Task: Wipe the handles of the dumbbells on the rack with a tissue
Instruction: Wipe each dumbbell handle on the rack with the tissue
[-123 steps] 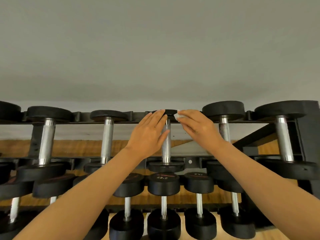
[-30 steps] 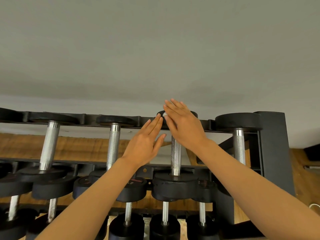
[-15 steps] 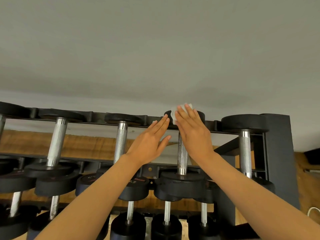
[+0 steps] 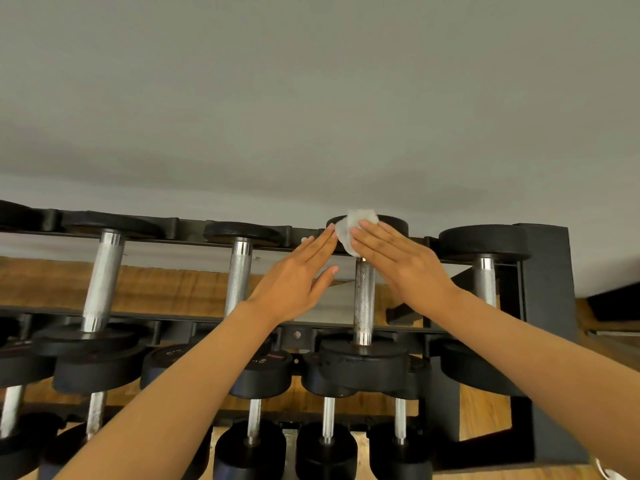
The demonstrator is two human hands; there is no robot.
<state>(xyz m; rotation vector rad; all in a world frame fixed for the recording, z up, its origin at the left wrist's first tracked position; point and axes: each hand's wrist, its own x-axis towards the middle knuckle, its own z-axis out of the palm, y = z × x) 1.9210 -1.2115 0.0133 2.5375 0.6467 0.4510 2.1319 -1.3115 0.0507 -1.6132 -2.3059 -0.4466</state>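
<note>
Two tiers of black dumbbells fill the dark metal rack (image 4: 545, 306), their round rubber heads matte and their steel grips bright and finely knurled, with a wooden floor (image 4: 166, 289) showing through the gaps and a plain grey wall (image 4: 311, 98) behind. On the upper tier, the dumbbell second from the right (image 4: 364, 296) has both hands at its far end. The right hand (image 4: 405, 268) lies flat with straight fingers, pressing a small crumpled white tissue (image 4: 353, 230) against the far head just above the handle; the hand covers the top of the grip, so how much of the tissue touches the steel cannot be told. The left hand (image 4: 298, 278) hovers just beside it, fingers straight and close together, thumb spread, holding nothing, its tips near the tissue's edge. Lower-tier dumbbells (image 4: 325, 441) sit partly behind both forearms.
</note>
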